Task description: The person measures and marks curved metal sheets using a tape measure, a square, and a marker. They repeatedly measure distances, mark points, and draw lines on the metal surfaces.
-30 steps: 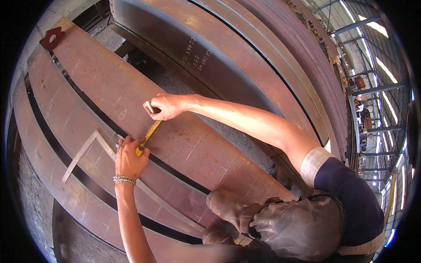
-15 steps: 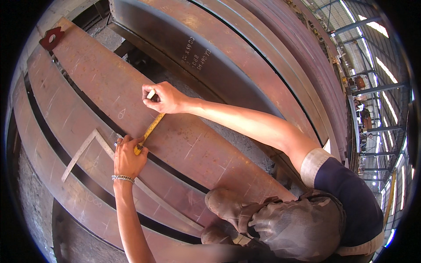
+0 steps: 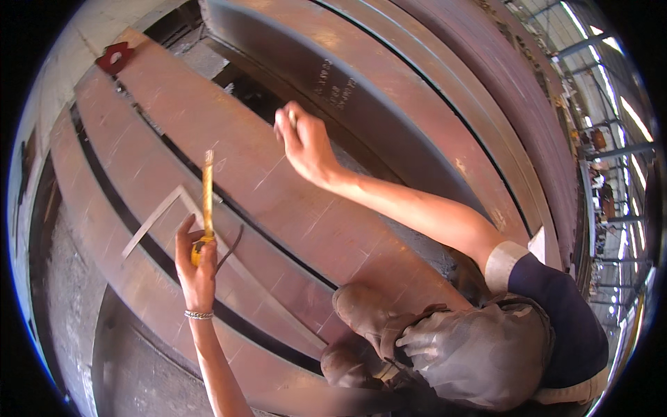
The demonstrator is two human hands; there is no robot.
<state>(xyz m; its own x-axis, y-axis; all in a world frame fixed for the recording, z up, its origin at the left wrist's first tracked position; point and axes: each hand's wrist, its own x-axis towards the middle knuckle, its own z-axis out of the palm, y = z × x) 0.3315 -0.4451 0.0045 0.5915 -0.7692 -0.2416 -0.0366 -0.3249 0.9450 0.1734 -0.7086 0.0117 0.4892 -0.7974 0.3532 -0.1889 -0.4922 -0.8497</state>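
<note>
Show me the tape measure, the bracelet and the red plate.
Tape measure [image 3: 208, 197]: head view, on its extended yellow blade.
Bracelet [image 3: 199, 315]: head view, on the middle of its chain.
Red plate [image 3: 106, 62]: head view, on its face, beside the hole.

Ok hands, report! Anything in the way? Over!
Left hand: gripping yellow tape measure, blade out. Right hand: holding small pale stick. Possibly in the way: L-shaped square across metal plates.

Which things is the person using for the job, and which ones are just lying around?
Seem part of the job:
- yellow tape measure, in the left hand
- small pale stick, mostly hidden in the right hand
- marked metal plate
- L-shaped ruler, probably, though unheld

Seem just lying about:
- red piece with a hole
- big metal beam
</note>
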